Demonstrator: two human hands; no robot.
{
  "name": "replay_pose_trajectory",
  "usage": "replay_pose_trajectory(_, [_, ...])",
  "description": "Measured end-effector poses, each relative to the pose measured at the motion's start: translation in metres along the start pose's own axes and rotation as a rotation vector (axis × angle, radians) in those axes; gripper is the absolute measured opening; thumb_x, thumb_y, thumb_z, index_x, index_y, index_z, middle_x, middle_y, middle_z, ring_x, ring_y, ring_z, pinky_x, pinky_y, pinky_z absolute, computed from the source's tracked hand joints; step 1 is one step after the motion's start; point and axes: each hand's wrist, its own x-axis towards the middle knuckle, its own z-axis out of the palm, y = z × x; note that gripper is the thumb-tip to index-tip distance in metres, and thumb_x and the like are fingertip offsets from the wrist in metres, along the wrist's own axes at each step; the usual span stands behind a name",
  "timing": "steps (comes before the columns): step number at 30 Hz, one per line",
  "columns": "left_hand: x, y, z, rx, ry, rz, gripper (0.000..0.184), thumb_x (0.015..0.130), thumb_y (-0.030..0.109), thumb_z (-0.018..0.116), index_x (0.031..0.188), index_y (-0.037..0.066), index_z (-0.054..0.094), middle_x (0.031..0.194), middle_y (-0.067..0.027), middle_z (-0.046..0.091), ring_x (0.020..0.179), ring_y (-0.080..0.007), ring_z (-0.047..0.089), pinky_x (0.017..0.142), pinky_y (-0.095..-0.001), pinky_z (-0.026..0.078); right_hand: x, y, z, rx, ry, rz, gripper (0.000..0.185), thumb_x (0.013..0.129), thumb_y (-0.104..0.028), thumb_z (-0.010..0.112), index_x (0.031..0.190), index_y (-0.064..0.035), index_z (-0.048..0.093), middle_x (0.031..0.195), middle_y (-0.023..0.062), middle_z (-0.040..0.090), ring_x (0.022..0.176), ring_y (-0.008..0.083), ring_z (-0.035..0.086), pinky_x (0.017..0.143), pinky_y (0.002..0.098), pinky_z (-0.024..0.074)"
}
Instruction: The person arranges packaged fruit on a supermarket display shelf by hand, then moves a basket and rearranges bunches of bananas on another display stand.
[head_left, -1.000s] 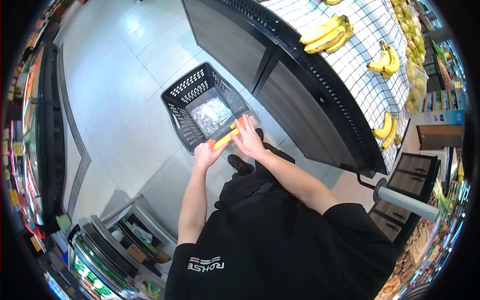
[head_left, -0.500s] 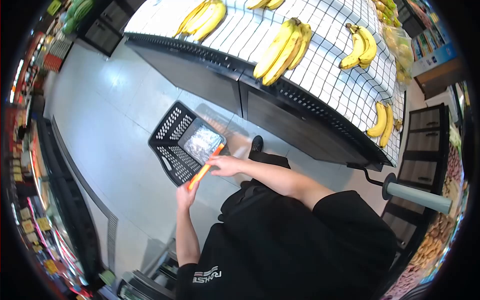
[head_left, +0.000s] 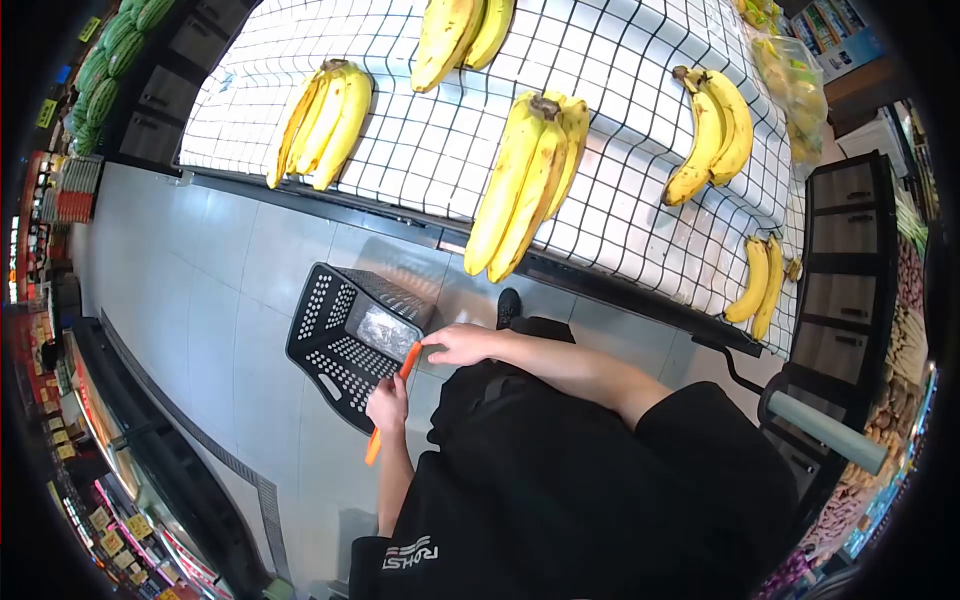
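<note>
A black perforated shopping basket (head_left: 345,388) with an orange handle (head_left: 409,362) is in front of my body, its open side facing me. My left hand (head_left: 388,403) is closed round the handle's middle. At the handle's upper end is my right hand (head_left: 460,344), its thumb and fingertips pinched there. Inside the basket, at its far end, lies something shiny in clear plastic (head_left: 384,332); its contents I cannot make out. Bunches of bananas (head_left: 532,185) rest on the white display stand (head_left: 420,150) ahead of the basket.
Black grid mesh covers the stand, which ends in a dark edge. A roll on a bracket (head_left: 825,430) juts out at the right. Watermelons (head_left: 108,85) are stacked at the upper left. A refrigerated case (head_left: 150,440) runs along the left, and grey floor tiles (head_left: 210,290) lie between.
The banana stand looks closer and lower in view. My left hand has moved up along the handle, towards my right hand, leaving the handle's lower end exposed.
</note>
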Motion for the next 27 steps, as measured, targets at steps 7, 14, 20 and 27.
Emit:
replay_pose_trajectory(7, [0.057,-0.017,-0.01,-0.006,-0.15,-0.038,0.042,0.09,0.044,0.06,0.081,0.004,0.071,0.075,-0.0181,0.07,0.074,-0.0373,0.07,0.07,-0.0458,0.055,-0.006,-0.002,-0.025,0.108,-0.001,0.03,0.056,0.095,-0.041,0.058,0.138,-0.0055,0.053,0.116,0.0237,0.066,0.11,0.0383,0.063,0.097,0.0432,0.0481])
replay_pose_trajectory(14, [0.111,-0.047,-0.009,-0.057,-0.19,-0.034,0.041,0.088,0.043,0.061,0.082,0.003,0.069,0.078,-0.0177,0.071,0.077,-0.0377,0.07,0.074,-0.0474,0.055,0.013,-0.019,-0.047,0.157,0.003,0.016,0.056,0.097,-0.04,0.057,0.141,-0.0057,0.05,0.128,0.0231,0.061,0.119,0.0346,0.059,0.101,0.0419,0.0466])
replay_pose_trajectory(20, [0.137,-0.068,-0.001,-0.125,-0.152,0.057,0.038,0.09,0.04,0.061,0.081,0.004,0.065,0.071,-0.0193,0.068,0.072,-0.0408,0.069,0.066,-0.0509,0.054,0.052,-0.073,-0.094,0.181,0.019,0.128,0.056,0.098,-0.039,0.055,0.144,-0.0082,0.047,0.133,0.0232,0.057,0.122,0.0358,0.056,0.103,0.0418,0.044])
replay_pose_trajectory(27, [0.176,-0.075,-0.008,-0.065,-0.367,0.169,0.041,0.089,0.047,0.061,0.085,0.008,0.068,0.073,-0.0203,0.069,0.075,-0.0426,0.068,0.066,-0.0531,0.053,0.061,-0.126,-0.121,0.168,0.11,-0.055,0.055,0.099,-0.035,0.055,0.144,-0.0051,0.045,0.135,0.0208,0.056,0.123,0.035,0.055,0.104,0.0399,0.0424])
